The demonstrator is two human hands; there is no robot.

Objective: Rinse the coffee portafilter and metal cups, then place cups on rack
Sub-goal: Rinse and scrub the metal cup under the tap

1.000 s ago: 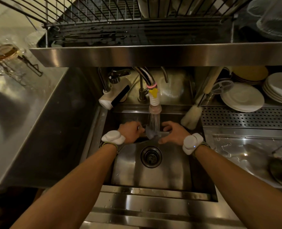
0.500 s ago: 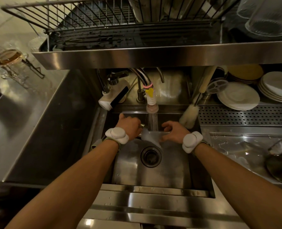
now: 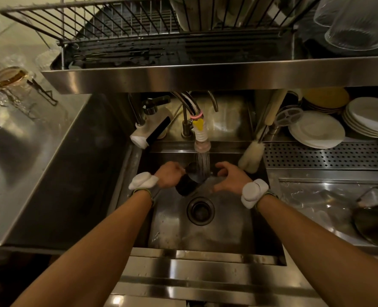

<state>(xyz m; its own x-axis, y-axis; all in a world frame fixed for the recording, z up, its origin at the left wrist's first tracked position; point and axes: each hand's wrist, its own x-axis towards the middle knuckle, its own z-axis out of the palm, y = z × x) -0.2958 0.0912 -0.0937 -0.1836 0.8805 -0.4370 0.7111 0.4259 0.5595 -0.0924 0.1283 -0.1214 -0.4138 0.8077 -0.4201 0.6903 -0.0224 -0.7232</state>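
- My left hand grips a dark cup with its fingers curled round the side. I hold it tilted, its open mouth turned up towards the water stream.
- I cannot tell whether it is one of the metal cups or the head of the portafilter; it is too dark and blurred.
- It hangs over the back half of the sink, just behind the drain and under the tap head.
- Half a second ago the water fanned out in a pale sheet between my hands and hid the piece. Now the sheet has thinned and the dark body and rim show plainly.
- I judge the rinse is still in hand: the water now runs into the mouth rather than over the outside.
- My right hand stays just right of the stream, fingers bent and spread, thumb apart. Something dark sits at its fingertips, but I cannot tell whether it holds anything.
- The wire rack above the back edge of the sink shows no metal cups, so I judge the placing is still to come.
- I can read no brand, label or writing anywhere. The white bands on my wrists are blank.
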